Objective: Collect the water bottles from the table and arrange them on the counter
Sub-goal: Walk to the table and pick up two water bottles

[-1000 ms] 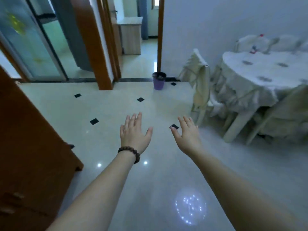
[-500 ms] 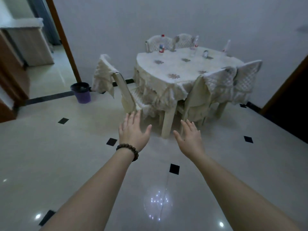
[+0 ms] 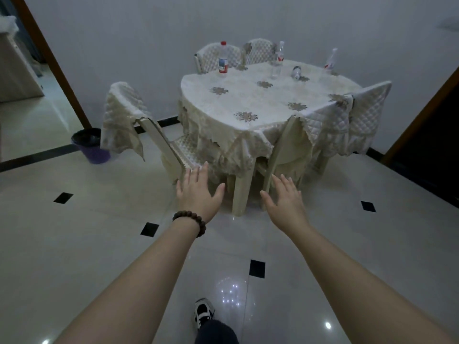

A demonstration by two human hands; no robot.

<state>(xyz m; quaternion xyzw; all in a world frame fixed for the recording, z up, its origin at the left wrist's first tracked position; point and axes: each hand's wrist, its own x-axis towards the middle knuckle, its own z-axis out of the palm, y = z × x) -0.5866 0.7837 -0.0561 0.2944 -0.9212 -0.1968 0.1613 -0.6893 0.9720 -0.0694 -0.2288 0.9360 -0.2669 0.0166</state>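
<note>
View has swung onto the round cream-clothed table at 12 o'clock; clear plastic water bottles along its far edge. Left hand, right hand spread, empty. I'm approaching now.

The one camera is sitting on the person's head, looking forward and down at the table across the floor.

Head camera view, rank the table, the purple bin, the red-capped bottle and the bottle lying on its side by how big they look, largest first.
1. Table
2. Purple bin
3. Red-capped bottle
4. Bottle lying on its side

The bin stands nearer the camera than the bottles, so its lead over them is partly nearness.
</note>
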